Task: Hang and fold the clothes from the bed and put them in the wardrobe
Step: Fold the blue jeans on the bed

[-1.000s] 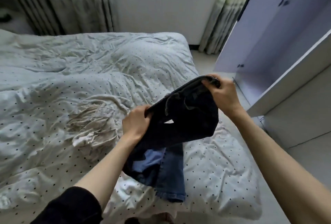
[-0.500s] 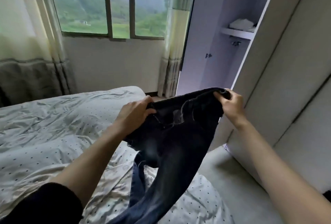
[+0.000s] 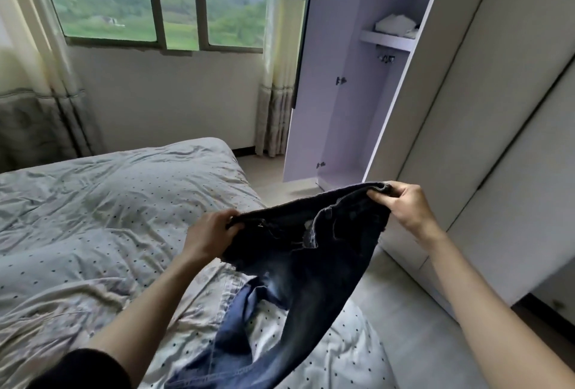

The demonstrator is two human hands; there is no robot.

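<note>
A pair of dark blue jeans (image 3: 311, 264) hangs in the air above the bed's near corner, waistband stretched between both hands. My left hand (image 3: 208, 238) grips the waistband's left end. My right hand (image 3: 404, 208) pinches its right end, a little higher. The legs trail down onto the bed (image 3: 109, 202), which has a rumpled grey dotted cover. The wardrobe (image 3: 466, 108) stands to the right, one door (image 3: 323, 84) swung open on a lilac interior. A shelf (image 3: 389, 40) inside carries folded white cloth (image 3: 395, 25).
A pale crumpled garment (image 3: 199, 304) lies on the bed under my left forearm. A strip of grey floor (image 3: 401, 311) runs between bed and wardrobe. A window (image 3: 155, 0) with curtains (image 3: 277, 77) fills the far wall.
The view has lifted from the bed to the window and the open wardrobe. Both hands kept their hold on the waistband and raised the jeans, then sank a little in view.
</note>
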